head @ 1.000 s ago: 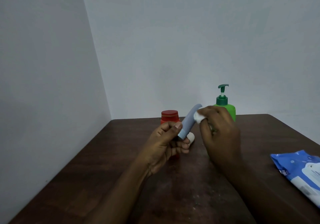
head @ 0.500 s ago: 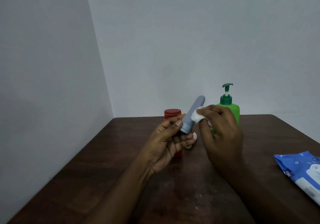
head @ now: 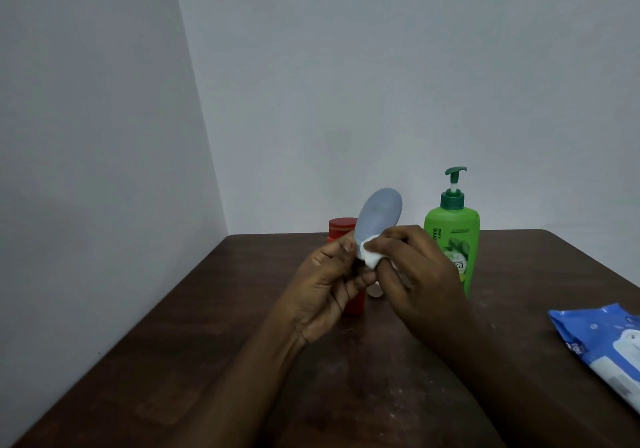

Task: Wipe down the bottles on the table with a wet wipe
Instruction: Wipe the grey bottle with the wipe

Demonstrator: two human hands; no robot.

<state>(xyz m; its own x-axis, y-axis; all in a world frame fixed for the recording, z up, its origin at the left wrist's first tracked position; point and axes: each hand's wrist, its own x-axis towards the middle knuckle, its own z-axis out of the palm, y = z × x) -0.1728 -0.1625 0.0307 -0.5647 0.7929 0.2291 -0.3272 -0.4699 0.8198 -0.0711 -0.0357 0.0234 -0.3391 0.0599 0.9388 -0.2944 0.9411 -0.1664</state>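
My left hand grips the lower end of a grey-blue bottle, held up over the table with its broad flat face toward me. My right hand pinches a small white wet wipe and presses it against the bottle's lower part. Behind my hands stands a red bottle, mostly hidden by my left hand. A green pump bottle stands upright just right of my right hand. A small white thing shows below my fingers; what it is I cannot tell.
A blue and white pack of wet wipes lies near the right edge of the dark wooden table. Grey walls meet in a corner behind the table's far left.
The grey-blue bottle has turned from edge-on to showing its broad face and now stands more upright. The wipe has slid from its upper end down to the lower part.
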